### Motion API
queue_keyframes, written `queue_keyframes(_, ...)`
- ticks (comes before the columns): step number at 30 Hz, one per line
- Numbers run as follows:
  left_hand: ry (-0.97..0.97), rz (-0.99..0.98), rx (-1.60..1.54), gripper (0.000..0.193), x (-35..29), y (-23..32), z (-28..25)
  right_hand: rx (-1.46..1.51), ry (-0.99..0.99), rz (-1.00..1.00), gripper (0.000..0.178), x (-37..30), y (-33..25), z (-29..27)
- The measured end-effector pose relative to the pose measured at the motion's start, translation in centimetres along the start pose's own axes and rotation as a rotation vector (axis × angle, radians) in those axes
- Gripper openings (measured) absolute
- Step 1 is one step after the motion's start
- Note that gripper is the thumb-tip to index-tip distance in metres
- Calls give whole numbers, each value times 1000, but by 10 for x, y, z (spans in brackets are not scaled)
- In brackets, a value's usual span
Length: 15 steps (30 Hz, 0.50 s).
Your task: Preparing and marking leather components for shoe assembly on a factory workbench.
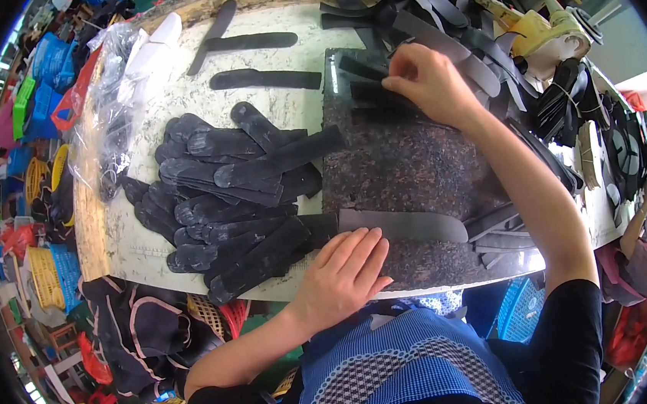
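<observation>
My left hand point(345, 271) lies flat with fingers stretched out, its fingertips at the left end of a grey strip with one rounded end point(410, 225). That strip rests on a dark speckled board point(405, 164) at the table's front. Farther off, my right hand point(432, 85) is raised with fingers curled and thumb and fingertips close together, above short black strips point(375, 93) on the board's far part. Whether a strip is pinched there is hidden. Left of the board, a heap of black round-ended strips point(244, 170) with whitish smears overlaps the board's edge.
Several loose black strips point(252, 41) lie at the table's far side. A tangled pile of grey and black strips point(445, 7) covers the far right, beside a yellowish machine point(551, 32). Clear plastic wrap point(98, 129) hangs over the left edge. Another person point(637, 267) is at the right.
</observation>
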<state>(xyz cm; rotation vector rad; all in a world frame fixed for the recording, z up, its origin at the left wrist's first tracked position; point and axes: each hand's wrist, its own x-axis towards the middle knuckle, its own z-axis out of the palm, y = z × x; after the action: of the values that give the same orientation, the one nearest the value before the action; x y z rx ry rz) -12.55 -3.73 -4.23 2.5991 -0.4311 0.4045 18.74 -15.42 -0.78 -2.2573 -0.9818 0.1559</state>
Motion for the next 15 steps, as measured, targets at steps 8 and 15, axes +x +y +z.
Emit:
queue_keyframes(8,113,-106,176,50,-16,-13,-17,617,-305,290,21,-89,-92,-95)
queue_keyframes(15,76,-107,213,52,-22,-23,-9,478,-514,351,16,-133,-94,-14)
